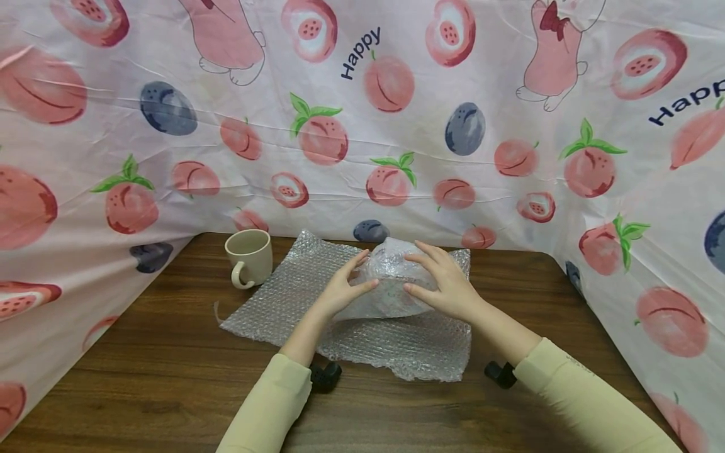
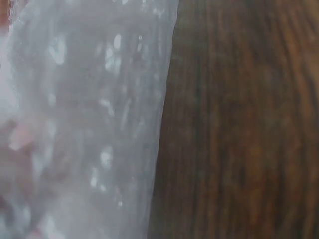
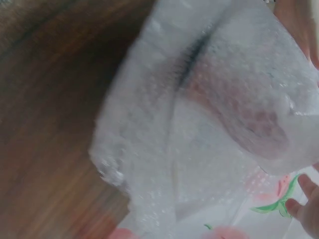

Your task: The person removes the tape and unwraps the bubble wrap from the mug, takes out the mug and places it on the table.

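A rounded bundle [image 1: 391, 286] in translucent wrap stands over the bubble wrap sheet [image 1: 306, 277]; reddish patterning shows faintly through it. At its left side is my left hand [image 1: 340, 292], thumb and fingers spread with the tips at the wrap. My right hand [image 1: 450, 283] spreads its fingers over the bundle's right side. Cloudy wrap [image 2: 99, 99] fills the left part of the left wrist view. In the right wrist view, wrap [image 3: 209, 124] hides much of the contents, and fingers [image 3: 306, 191] show at the right edge, whose hand I cannot tell.
A cream mug [image 1: 249, 258] stands upright at the back left, just beside the sheet, its handle toward the near side. The wooden table [image 1: 170, 377] has a fruit-print cloth [image 1: 340, 214] behind it and at both sides.
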Action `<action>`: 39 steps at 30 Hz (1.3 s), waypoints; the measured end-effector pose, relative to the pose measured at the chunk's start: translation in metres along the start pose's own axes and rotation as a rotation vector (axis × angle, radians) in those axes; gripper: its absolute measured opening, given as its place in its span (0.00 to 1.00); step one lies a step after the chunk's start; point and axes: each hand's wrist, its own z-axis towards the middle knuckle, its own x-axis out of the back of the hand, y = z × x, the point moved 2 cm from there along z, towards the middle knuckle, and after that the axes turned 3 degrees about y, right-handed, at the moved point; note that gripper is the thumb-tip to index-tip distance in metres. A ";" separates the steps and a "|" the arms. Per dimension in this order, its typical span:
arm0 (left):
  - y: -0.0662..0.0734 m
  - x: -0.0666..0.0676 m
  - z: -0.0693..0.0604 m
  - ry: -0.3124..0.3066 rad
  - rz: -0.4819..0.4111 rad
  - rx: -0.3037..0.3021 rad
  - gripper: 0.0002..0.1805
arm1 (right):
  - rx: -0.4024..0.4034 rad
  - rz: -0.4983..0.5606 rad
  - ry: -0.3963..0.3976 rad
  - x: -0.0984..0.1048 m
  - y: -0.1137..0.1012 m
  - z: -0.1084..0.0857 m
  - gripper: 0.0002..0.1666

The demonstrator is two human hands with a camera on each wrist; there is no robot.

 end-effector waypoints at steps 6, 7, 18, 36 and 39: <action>0.000 0.001 0.002 -0.007 -0.026 -0.001 0.41 | 0.053 0.004 -0.102 0.007 -0.004 0.014 0.29; 0.000 0.001 0.002 -0.007 -0.033 0.001 0.40 | 0.053 0.011 -0.119 0.009 -0.004 0.016 0.28; -0.001 -0.003 0.007 -0.045 -0.119 0.012 0.41 | 0.031 -0.011 -0.270 0.020 -0.012 0.044 0.28; -0.008 -0.003 0.007 -0.094 -0.185 0.014 0.39 | 0.056 -0.048 -0.440 0.002 -0.021 0.052 0.28; -0.009 -0.004 0.007 -0.096 -0.178 0.024 0.38 | 0.077 -0.097 -0.438 -0.001 -0.021 0.051 0.28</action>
